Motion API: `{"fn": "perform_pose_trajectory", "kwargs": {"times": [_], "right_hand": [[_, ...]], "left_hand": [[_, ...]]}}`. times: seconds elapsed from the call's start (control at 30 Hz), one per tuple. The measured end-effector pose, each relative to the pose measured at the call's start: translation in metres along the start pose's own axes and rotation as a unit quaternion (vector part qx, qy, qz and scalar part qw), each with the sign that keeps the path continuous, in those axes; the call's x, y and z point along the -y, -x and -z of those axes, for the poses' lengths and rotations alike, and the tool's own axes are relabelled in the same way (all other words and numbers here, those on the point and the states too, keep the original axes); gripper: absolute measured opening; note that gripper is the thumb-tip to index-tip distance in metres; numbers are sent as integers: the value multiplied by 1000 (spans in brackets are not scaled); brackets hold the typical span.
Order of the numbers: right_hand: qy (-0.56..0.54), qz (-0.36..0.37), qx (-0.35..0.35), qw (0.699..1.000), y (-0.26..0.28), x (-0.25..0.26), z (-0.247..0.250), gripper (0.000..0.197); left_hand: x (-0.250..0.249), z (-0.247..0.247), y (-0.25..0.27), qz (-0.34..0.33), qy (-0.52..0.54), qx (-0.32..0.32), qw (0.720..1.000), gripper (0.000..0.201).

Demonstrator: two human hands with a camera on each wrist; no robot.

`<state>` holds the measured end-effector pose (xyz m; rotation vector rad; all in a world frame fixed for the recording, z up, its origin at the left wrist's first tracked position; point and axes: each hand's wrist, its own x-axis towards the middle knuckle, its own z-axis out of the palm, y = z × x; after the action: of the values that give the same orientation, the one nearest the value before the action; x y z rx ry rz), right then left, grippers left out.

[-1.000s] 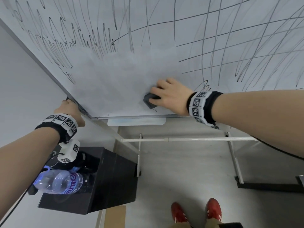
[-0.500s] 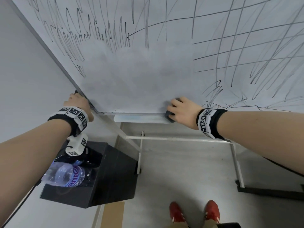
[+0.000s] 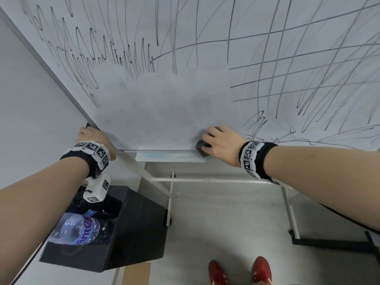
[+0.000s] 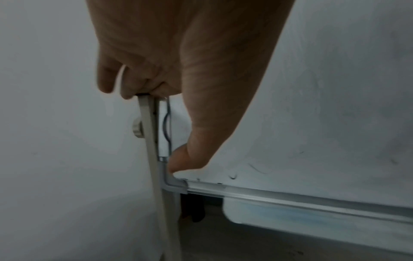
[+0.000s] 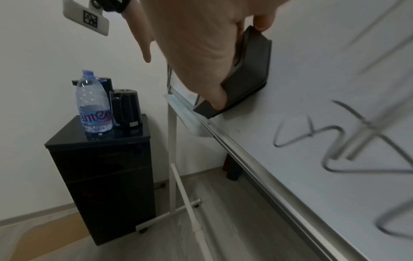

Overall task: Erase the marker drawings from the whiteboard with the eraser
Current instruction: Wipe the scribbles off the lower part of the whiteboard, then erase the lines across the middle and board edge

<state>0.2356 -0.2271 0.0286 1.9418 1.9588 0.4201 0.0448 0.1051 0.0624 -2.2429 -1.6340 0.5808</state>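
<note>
- Far left, a water bottle stood on a black cabinet, well apart from the action.
- The left hand gripped the whiteboard at its lower left corner, fingers curled behind the frame and thumb pressed on the front, steadying it.
- Centre: a broad smudgy grey patch was already wiped, reaching down to the bottom rail and the tray just below it.
- The right hand clutched the dark eraser flat against the whiteboard, right at the bottom edge.
- To the right, marker drawings still crossed the whiteboard, with more scribbles along the top and the upper left.
- Judgement: well under half looked done, with most strokes left.
</note>
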Motion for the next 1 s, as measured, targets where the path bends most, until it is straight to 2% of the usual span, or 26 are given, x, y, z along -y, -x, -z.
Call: {"fn": "perform_pose_trajectory", "kwargs": {"times": [0.07,0.17,0.23,0.3,0.37,0.53,0.63,0.73,0.83,1.0], "right_hand": [[-5,-12,-3,1000,12,-4,-5,39],[-16,-19,-12,1000,29,-12,-12,42],[-17,-26,-13,999,40,-16,-15,41],[-21,-35,-13,999,52,-22,-19,45],[-20,-47,-13,999,64,-29,-22,48],[-1,-60,-6,998,90,-37,-28,42],[-6,-70,-14,997,105,-42,-25,45],[-21,-80,-50,995,114,-60,-10,53],[-22,-89,-96,991,114,-83,11,54],[-30,-108,-157,981,111,-101,31,55]], "left_hand": [[-13,-2,1,-5,-17,15,1000,83],[-44,4,49,-151,-32,15,988,33],[-72,-4,85,-245,5,44,968,21],[-102,-18,118,-311,31,64,948,26],[-129,-32,143,-335,61,61,938,38],[-169,-47,184,-386,67,-56,918,43],[-179,-37,192,-405,79,-81,907,38],[-188,-26,197,-420,73,-116,897,35],[-197,-18,204,-432,67,-114,892,39],[-208,-16,209,-433,67,-71,896,44]]}}
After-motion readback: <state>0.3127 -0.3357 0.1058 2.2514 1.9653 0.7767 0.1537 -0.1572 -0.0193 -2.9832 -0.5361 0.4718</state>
